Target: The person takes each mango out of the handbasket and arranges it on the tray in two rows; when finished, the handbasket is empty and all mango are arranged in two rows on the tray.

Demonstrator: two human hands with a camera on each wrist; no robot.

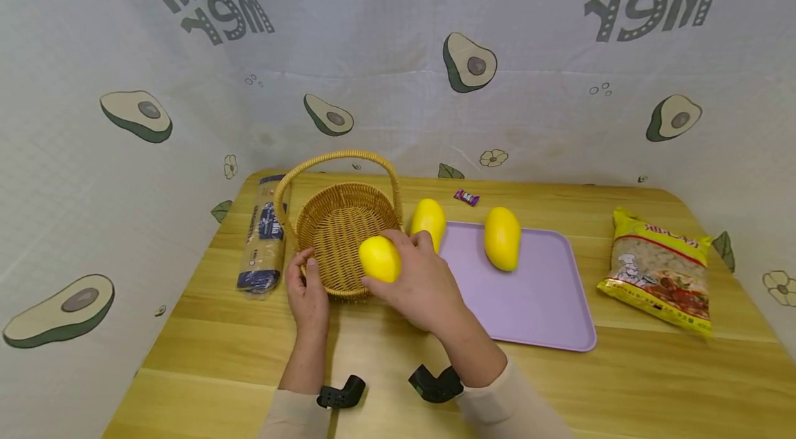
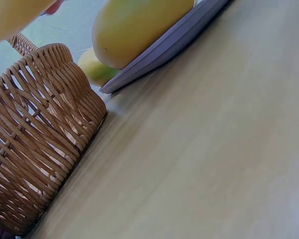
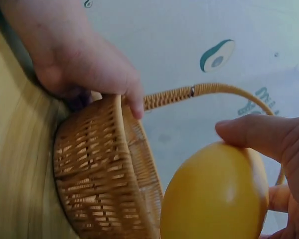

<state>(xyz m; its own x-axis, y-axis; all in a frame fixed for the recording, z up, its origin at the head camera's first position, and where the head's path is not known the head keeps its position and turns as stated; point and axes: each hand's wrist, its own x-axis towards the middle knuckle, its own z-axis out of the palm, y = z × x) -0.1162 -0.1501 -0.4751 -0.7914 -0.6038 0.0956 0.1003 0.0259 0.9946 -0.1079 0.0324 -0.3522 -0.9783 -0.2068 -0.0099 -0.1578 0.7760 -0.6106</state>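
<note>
A yellow mango [image 1: 379, 258] is gripped in my right hand [image 1: 429, 283], held over the right front rim of a wicker basket [image 1: 348, 245] with a tall arched handle. In the right wrist view the thumb lies along the top of this mango [image 3: 214, 194]. My left hand [image 1: 309, 297] holds the basket's near left rim, one digit hooked over the edge in the right wrist view. Bare weave shows inside the basket. Two more mangoes are to the right: one mango [image 1: 502, 238] on a lilac tray [image 1: 535, 307], another mango [image 1: 429, 214] by its left edge, partly hidden by my right hand.
Left of the basket lies a clear and blue packet [image 1: 264, 238] of pale contents. A small purple wrapped candy [image 1: 466, 198] sits behind the tray. A yellow bag [image 1: 660, 269] lies at the right of the wooden table [image 1: 218, 356]. A printed curtain [image 1: 398, 24] surrounds the back and sides.
</note>
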